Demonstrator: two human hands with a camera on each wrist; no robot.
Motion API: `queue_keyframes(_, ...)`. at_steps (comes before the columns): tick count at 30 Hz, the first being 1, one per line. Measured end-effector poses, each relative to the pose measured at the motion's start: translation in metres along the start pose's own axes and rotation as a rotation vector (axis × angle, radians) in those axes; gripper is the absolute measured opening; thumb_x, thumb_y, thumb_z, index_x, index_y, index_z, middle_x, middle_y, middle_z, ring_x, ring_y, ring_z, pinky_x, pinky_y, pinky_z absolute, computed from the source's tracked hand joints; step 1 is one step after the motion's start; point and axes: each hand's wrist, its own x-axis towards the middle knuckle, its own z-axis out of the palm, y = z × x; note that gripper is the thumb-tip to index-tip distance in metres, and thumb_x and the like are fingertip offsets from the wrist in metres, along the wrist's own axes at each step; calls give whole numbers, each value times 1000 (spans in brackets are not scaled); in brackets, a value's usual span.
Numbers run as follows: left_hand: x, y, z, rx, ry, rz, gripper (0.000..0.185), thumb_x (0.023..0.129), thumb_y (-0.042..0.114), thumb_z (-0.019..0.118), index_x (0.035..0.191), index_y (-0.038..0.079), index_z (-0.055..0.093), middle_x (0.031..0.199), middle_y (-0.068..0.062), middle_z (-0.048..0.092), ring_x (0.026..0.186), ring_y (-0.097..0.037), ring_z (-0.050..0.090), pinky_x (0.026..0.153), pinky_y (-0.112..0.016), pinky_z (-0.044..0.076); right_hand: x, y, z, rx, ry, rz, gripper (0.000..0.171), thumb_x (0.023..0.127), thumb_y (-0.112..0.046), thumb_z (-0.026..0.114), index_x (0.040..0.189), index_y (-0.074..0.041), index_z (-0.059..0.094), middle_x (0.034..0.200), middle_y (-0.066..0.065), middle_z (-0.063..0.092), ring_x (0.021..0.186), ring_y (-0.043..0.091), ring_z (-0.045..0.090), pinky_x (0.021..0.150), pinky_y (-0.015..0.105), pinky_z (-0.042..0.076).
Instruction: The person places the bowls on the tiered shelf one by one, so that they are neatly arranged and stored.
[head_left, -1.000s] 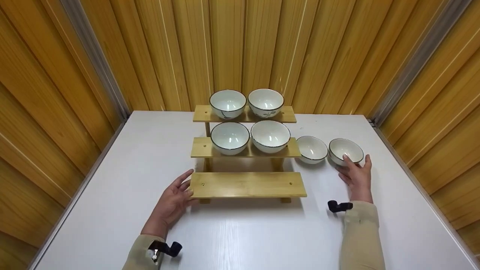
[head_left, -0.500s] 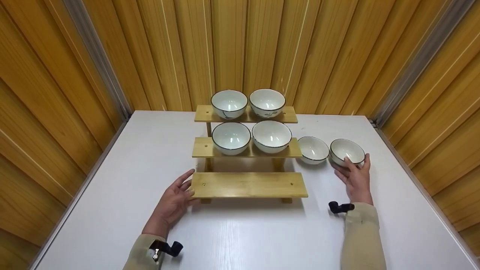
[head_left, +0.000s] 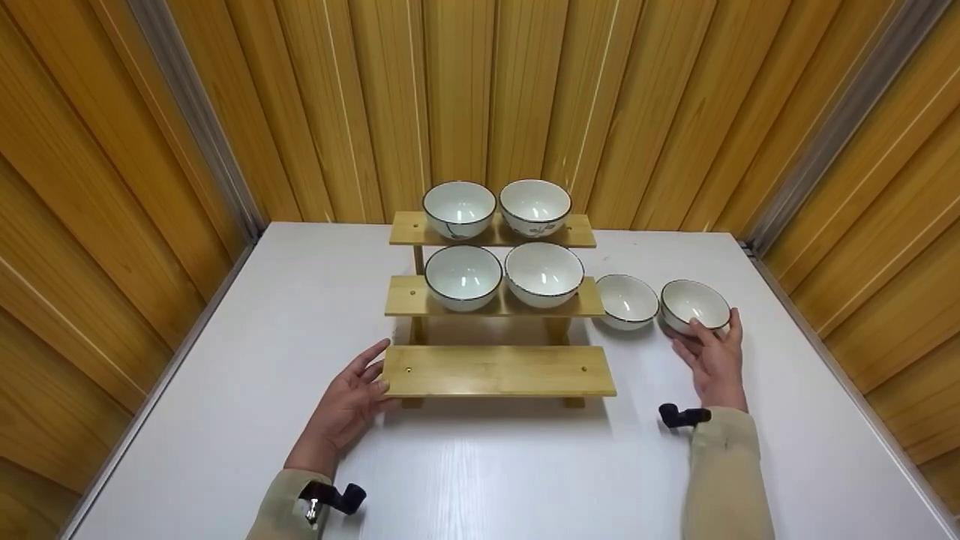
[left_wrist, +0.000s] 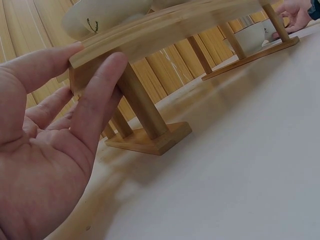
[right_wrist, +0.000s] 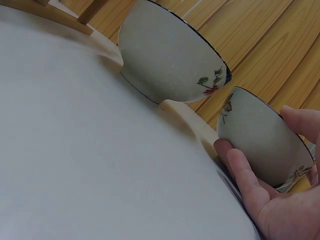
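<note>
Nearest the camera, two beige sleeves reach forward over the white table [head_left: 480, 465], each wrist carrying a small black camera mount. The hands are well apart, one at each side of a three-step bamboo rack [head_left: 499, 370].

The left hand [head_left: 349, 405] rests against the left end of the rack's lowest shelf. In the left wrist view its thumb lies on the top edge of the board and its fingers [left_wrist: 100, 95] press against the end and underside — a light bracing hold, most likely to keep the light stand from sliding, not a grip for lifting. That lowest shelf carries nothing.

The right hand [head_left: 714, 356] is out to the right of the rack, cupped round the near side of the rightmost bowl [head_left: 694, 304], which stands upright on the table. The right wrist view shows the fingers [right_wrist: 250, 180] curled under the bowl's lower wall and the thumb up by the rim; the foot of the bowl looks to be on the table, so the hold reads as taken but not yet raised. Just beside it to the left stands a second loose bowl [head_left: 627, 301], close to it — whether the two touch cannot be told — and close to the end of the middle shelf.

Further back, the middle shelf [head_left: 405, 296] holds two white dark-rimmed bowls side by side, and the top shelf [head_left: 579, 229] two more, with small painted sprigs on their sides. Behind stands the wooden slat wall [head_left: 480, 97].
</note>
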Motion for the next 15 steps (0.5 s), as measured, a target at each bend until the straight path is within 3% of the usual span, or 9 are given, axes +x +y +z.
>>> queue_keyframes(15, 0, 1, 1, 24, 18, -13, 77, 97, -4, 59, 163, 15, 25, 146, -5, 51, 121, -22, 65, 93, -37, 59, -5, -9, 1, 71, -19, 37, 102, 97, -7, 68, 157, -61, 7, 174, -2, -8, 94, 16, 72, 87, 29, 62)
